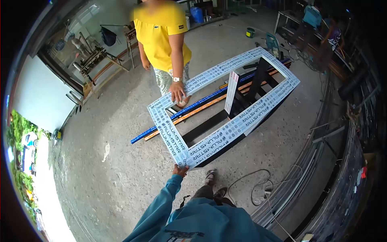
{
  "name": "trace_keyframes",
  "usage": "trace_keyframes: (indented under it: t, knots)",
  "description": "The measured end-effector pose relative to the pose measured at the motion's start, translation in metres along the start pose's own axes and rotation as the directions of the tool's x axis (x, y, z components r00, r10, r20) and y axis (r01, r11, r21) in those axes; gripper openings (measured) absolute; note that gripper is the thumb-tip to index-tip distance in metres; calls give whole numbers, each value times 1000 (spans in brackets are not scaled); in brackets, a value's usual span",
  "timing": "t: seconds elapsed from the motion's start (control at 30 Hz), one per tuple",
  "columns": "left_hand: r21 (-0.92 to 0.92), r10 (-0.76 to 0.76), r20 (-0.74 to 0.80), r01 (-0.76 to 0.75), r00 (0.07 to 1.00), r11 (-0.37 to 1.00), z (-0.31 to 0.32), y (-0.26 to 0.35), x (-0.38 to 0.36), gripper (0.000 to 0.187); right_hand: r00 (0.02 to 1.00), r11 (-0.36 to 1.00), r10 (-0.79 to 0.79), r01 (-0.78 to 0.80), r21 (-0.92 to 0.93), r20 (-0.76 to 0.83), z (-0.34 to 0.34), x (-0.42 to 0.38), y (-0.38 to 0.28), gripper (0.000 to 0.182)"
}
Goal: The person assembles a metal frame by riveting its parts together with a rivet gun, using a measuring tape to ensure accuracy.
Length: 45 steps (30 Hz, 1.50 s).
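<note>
A large rectangular frame (172, 139), wrapped in white film printed ALUMSTAR, lies across dark supports (207, 127). My left hand (180, 170) grips its near corner, fingers partly hidden by the edge. My right hand does not show. Across from me, a person in a yellow shirt (161, 44) rests a hand (177, 92) on the far left corner. Through the frame's opening I see a blue-wrapped bar (193, 104) and an orange bar (193, 115) running lengthwise. A white printed strip (231, 92) stands upright inside the opening.
Cables (252, 175) and long metal bars (288, 197) lie on the floor to my right. A green power tool (273, 42) and a small bucket (250, 32) sit beyond the frame. Two people are at the back right near a workbench (288, 16). A rack (96, 60) stands left.
</note>
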<state>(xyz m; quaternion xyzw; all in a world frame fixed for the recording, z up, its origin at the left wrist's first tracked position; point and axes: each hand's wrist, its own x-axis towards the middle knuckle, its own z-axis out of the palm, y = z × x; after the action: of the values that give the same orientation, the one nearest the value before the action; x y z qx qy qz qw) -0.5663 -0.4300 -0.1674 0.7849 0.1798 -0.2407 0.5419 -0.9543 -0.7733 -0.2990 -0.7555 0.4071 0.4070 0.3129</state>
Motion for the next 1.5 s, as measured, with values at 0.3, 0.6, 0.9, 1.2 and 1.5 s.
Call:
trace_keyframes:
  t: [0.3, 0.6, 0.9, 1.2, 1.5]
  knots:
    - [119, -66, -6, 66, 998, 991, -3, 23, -18, 77, 984, 934, 152, -113, 338, -93, -44, 1, -17, 36]
    - [-252, 108, -240, -169, 965, 953, -16, 1, 75, 102, 604, 690, 144, 507, 518, -784, -175, 55, -256, 64]
    - [-203, 76, -504, -203, 860, 958, -140, 134, 270, 98, 585, 671, 493, 215, 710, -644, -148, -11, -492, 84]
    - [53, 76, -421, -59, 904, 997, -133, 188, 252, 63, 530, 682, 658, -118, 722, -535, -167, -46, -530, 77]
    - [265, 331, -446, -231, 831, 936, -136, 193, 251, 61, 523, 699, 650, -128, 703, -551, -165, -37, -531, 79]
